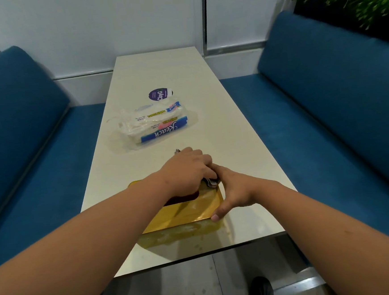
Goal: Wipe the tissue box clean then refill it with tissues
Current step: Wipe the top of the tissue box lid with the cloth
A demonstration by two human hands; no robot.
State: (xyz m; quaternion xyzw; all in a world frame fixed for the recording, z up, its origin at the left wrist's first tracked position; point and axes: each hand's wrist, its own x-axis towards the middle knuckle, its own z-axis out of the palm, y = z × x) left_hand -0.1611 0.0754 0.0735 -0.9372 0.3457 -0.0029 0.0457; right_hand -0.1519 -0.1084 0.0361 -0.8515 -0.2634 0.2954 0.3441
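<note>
Wiping step in hand, judging by the layout: gold tissue box [189, 211] sitting near the front edge of the tabletop [239, 143], toward the middle of that edge, top face up with its dark oval slot partly showing. Left hand [186, 171] laid over the far part of the box top, fingers curled down onto a small grey cloth [211, 182], only a crumpled corner of it peeking out beside the knuckles. Right hand [233, 191] bracing the box at its right side, thumb stretched to the near right corner, the other fingers reaching toward the cloth and hidden behind the left hand; whether they pinch the cloth or merely press the box, cannot tell.

Pale smears visible on the front wall and on the top near the right end, so cleaning looks unfinished. Refill not yet begun: opened pack of paper towels [154, 127] lying farther back, about mid-tabletop toward the left edge, well apart from the box. Round purple sticker [160, 94] just beyond the pack.

Next move calling for: strokes across the smeared top and front wall with the box held steady, then reaching to the pack for a stack of tissues.
</note>
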